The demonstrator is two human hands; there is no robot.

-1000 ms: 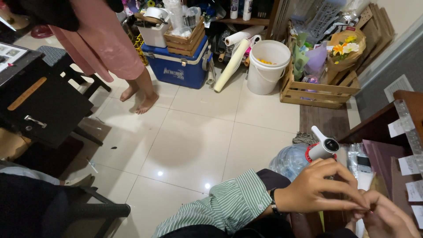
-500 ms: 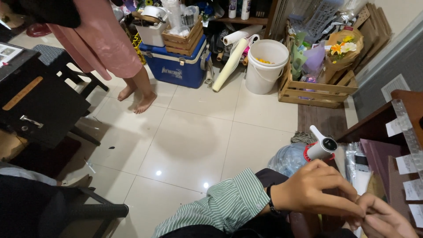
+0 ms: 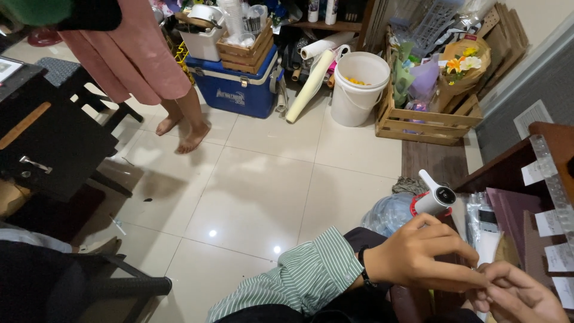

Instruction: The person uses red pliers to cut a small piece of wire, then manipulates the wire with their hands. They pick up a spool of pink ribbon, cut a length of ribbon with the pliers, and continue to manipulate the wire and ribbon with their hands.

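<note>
at the far left stands a black table point(image 3: 42, 143) with a wooden strip on its top, and a dark chair point(image 3: 89, 287) sits low in the corner below it. a person in a pink skirt point(image 3: 134, 54) stands barefoot on the pale floor tiles point(image 3: 239, 197) behind it. further along, a blue cooler box point(image 3: 236, 90) carries a wooden crate of cups point(image 3: 242, 45), a rolled cream sheet point(image 3: 311, 84) leans against a white bucket point(image 3: 359, 87), and a slatted wooden crate point(image 3: 427, 119) holds wrapped flower bouquets. lower down, the left hand point(image 3: 421, 257) comes in from a green striped sleeve point(image 3: 299, 281) with a dark wristband; its fingers are curled, and thumb and forefinger pinch toward the right hand point(image 3: 517, 296), which is bunched at the bottom edge. the two hands meet fingertip to fingertip; whatever small thing lies between them is too hidden to tell. just above the left hand stands a white handheld device with a round lens point(image 3: 435, 200), beside a crumpled clear plastic bag point(image 3: 391, 212). at the right, a dark wooden desk point(image 3: 508, 170) bears paper slips point(image 3: 547, 224) along a clear ruler.
</note>
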